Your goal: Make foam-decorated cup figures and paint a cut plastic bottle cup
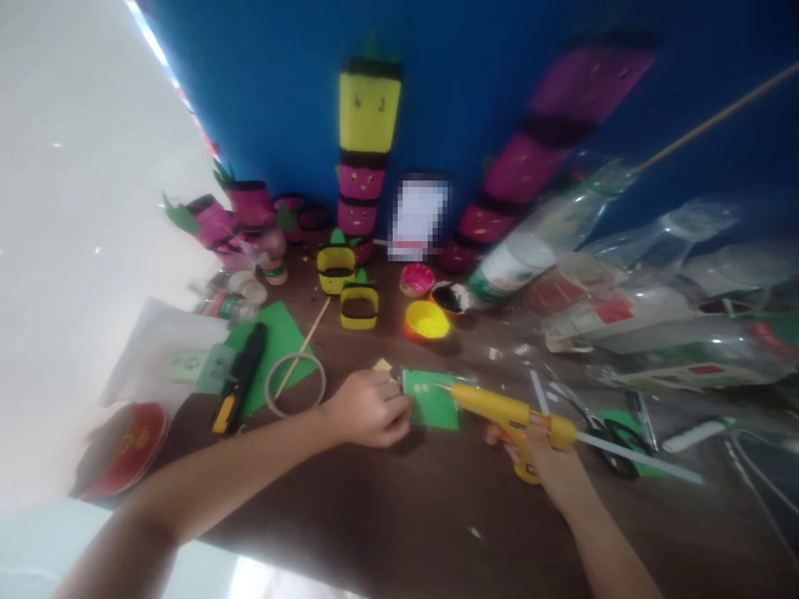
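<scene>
My right hand [543, 457] is wrapped around a yellow glue gun [493, 405], its nozzle pointing left. A long white glue stick [642, 459] sticks out of the gun's back end. Under the nozzle lies a small green rectangular piece [434, 403] with two pale dots near its upper left. My left hand [373, 408] is closed, fingers curled, right at that piece's left edge. Whatever its fingertips hold is hidden. A small pale yellow scrap [383, 364] lies just beyond the left hand. The picture is somewhat blurred.
A tape ring [295, 384], wooden stick [312, 333], black-yellow cutter [240, 378] and green sheet [284, 333] lie left. Paint cups, one yellow [427, 321], and small yellow pots [359, 306] stand behind. Scissors [608, 437] and plastic bottles [699, 349] are right. Stacked purple containers [490, 225] lean against the blue wall.
</scene>
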Tool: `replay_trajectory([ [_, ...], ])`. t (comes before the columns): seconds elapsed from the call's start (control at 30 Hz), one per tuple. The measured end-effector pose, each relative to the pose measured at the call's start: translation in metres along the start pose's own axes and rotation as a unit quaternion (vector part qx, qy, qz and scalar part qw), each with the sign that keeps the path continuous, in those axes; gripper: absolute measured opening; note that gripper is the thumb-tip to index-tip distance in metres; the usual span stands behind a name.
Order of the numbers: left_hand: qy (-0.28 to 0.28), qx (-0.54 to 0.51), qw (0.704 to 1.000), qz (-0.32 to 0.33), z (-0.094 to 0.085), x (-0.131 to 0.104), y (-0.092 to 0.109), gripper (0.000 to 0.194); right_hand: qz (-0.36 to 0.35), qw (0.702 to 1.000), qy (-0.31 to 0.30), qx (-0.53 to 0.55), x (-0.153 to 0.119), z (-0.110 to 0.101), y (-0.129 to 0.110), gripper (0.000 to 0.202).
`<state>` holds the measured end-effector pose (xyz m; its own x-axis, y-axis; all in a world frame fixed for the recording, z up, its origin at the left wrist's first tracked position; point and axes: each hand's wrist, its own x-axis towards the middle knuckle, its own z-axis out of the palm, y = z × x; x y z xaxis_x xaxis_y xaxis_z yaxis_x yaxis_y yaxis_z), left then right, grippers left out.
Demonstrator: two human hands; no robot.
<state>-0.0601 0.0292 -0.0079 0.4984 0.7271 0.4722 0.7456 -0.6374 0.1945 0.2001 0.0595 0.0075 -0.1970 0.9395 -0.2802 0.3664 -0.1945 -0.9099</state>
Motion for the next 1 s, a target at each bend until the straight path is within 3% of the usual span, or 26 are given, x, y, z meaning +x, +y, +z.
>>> replay_trajectory([
  [0.4, 0.0, 0.006, 1.0, 0.0, 0.001, -0.001, 0.0, 0.015, 0.036, 0.998, 0.039, -0.031, 0.0, 0.002, 0.002, 0.052],
  [1.0, -0.009, 0.009, 1.0, 0.0, -0.001, 0.0, 0.0, 0.017, 0.034, 0.997, 0.033, -0.058, 0.002, 0.0, 0.008, 0.052],
])
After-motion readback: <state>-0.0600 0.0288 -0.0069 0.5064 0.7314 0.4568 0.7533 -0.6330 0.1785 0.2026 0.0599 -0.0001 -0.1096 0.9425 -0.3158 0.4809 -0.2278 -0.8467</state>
